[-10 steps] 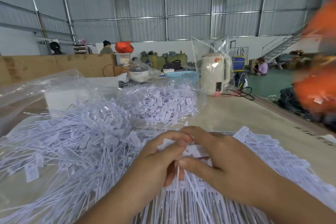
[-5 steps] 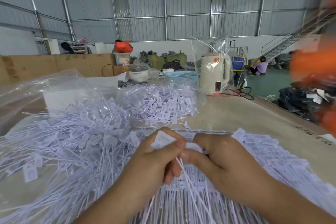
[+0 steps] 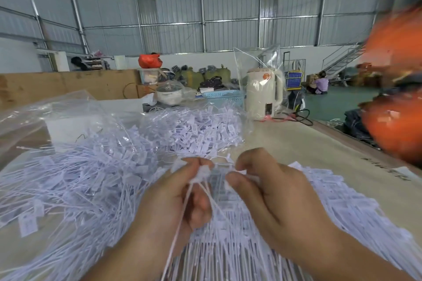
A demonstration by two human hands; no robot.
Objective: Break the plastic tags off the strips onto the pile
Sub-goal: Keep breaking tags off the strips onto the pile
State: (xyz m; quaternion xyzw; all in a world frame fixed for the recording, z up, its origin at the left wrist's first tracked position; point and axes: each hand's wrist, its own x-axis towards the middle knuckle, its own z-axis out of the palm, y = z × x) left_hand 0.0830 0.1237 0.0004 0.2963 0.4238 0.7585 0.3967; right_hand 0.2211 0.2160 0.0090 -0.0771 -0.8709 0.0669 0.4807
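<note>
Tags [image 3: 204, 172] sit at frame centre, pinched between our left hand [image 3: 180, 198] and right hand [image 3: 271, 196], held directly above the pile [image 3: 80, 180] so snapped pieces fall there.

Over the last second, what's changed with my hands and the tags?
The hands drew slightly apart: the left hand now pinches a tag with thin strands hanging from it, and the right hand pinches the strip. The loose pile, the bag of tags and the kettle stayed put.
</note>
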